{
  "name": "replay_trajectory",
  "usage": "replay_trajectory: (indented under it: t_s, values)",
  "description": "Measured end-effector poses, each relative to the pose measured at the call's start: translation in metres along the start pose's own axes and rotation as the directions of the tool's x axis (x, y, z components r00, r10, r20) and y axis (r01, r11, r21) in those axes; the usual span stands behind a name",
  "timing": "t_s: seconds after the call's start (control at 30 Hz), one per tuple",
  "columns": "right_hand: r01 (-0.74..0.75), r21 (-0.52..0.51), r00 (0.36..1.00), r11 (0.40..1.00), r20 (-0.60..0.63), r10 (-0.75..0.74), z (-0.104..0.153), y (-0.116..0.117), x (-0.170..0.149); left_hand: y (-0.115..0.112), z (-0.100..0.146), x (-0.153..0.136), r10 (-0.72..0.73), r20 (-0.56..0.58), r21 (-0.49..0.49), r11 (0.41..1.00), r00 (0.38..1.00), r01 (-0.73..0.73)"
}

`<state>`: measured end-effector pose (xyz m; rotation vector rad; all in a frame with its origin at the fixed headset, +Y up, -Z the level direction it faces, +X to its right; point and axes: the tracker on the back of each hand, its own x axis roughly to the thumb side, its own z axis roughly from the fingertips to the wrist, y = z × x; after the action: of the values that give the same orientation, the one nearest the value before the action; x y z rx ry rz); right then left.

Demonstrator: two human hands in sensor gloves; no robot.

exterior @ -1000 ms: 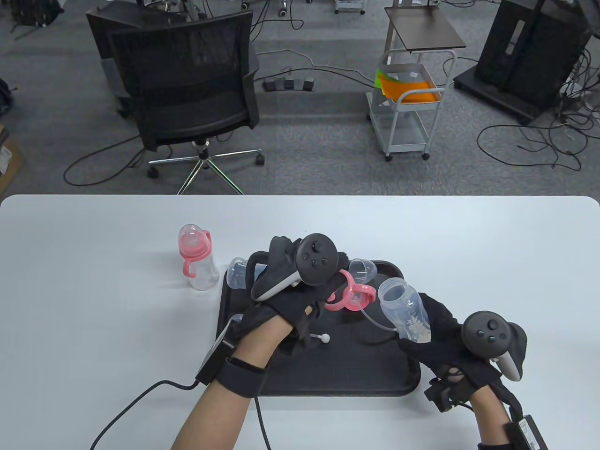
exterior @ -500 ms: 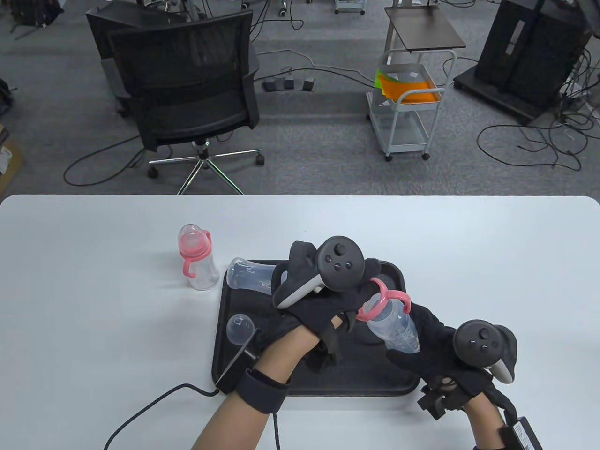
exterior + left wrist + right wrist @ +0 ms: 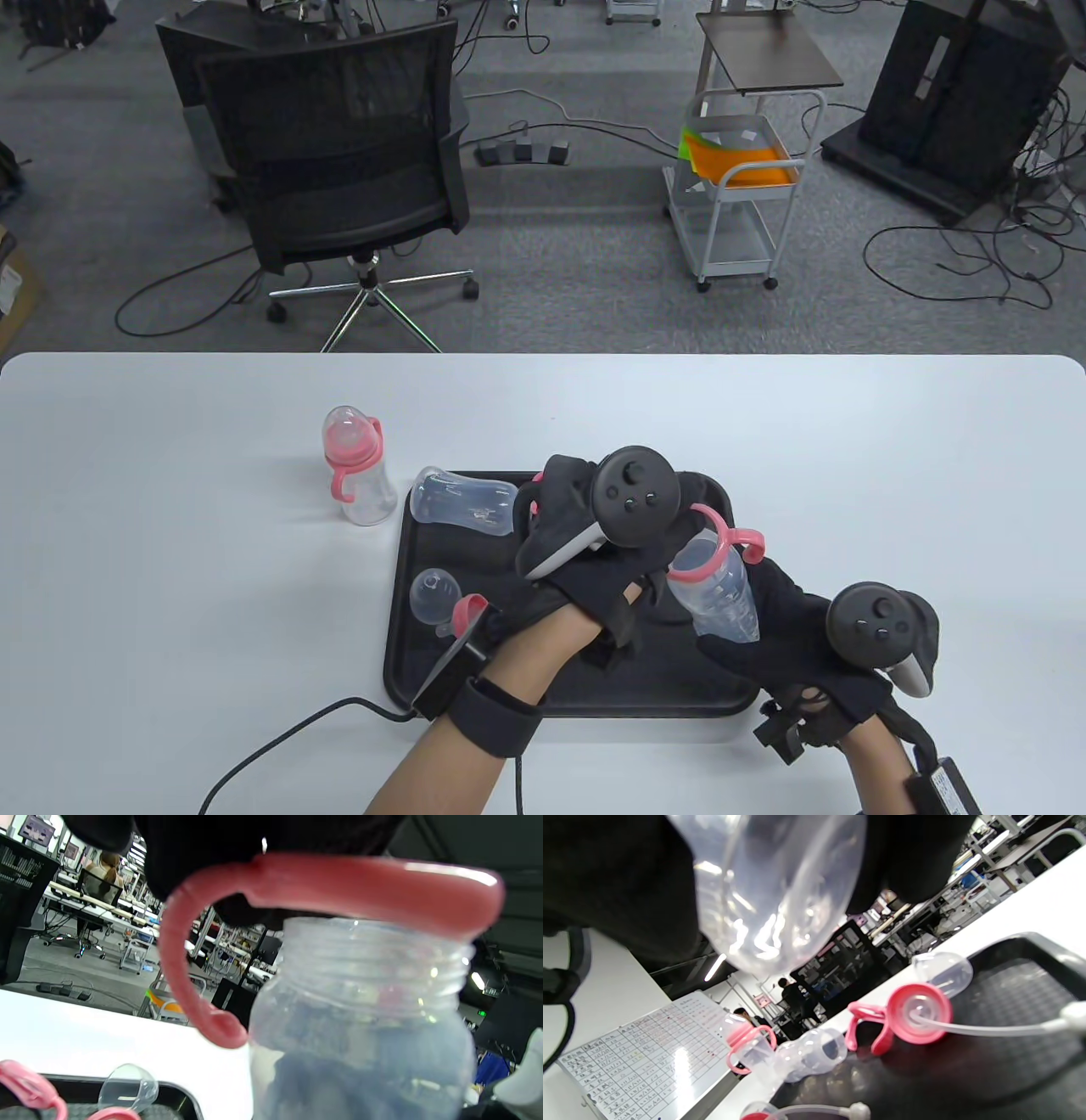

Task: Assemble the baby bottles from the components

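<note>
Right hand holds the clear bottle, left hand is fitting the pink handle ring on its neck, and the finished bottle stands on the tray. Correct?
One thing is off: the finished bottle stands on the white table, left of the tray, not on it. The table view shows this. The rest holds: the right hand holds the clear bottle, and the left hand is fitting the pink handle ring on its neck.
</note>
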<state>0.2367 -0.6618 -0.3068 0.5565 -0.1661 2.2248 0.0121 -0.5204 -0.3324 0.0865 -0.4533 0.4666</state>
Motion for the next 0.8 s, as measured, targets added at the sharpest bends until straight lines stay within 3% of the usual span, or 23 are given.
replay_trajectory:
  t_s: [0.07,0.17,0.27,0.53,0.63,0.73,0.8]
  values:
    - [0.044,0.012,0.999,0.999,0.000,-0.044,0.000,0.001,-0.002,-0.002,0.000,0.002,0.021,0.018,0.004,1.000,1.000,-0.021]
    - [0.136,0.027,0.991,0.990,0.005,-0.136,-0.001,0.002,-0.004,-0.009,-0.001,0.005,0.124,0.037,-0.070,0.990,0.992,-0.121]
    - [0.126,0.027,0.992,0.992,0.011,-0.127,-0.001,0.002,-0.004,-0.017,-0.004,0.006,0.223,0.030,-0.159,0.964,0.974,-0.215]
    - [0.198,0.036,0.980,0.979,0.024,-0.199,-0.001,0.000,-0.006,-0.029,-0.007,-0.002,0.371,0.050,-0.261,0.901,0.927,-0.346]
    - [0.225,0.046,0.974,0.973,0.027,-0.226,-0.001,0.001,-0.007,-0.035,-0.006,-0.005,0.387,0.091,-0.264,0.898,0.917,-0.353]
    - [0.268,0.061,0.962,0.962,0.031,-0.270,-0.002,0.002,-0.009,-0.038,-0.005,-0.006,0.450,0.101,-0.169,0.887,0.887,-0.431]
    - [0.283,0.057,0.958,0.958,0.030,-0.285,-0.002,0.002,-0.009,-0.040,-0.005,-0.006,0.481,0.138,-0.160,0.873,0.866,-0.460]
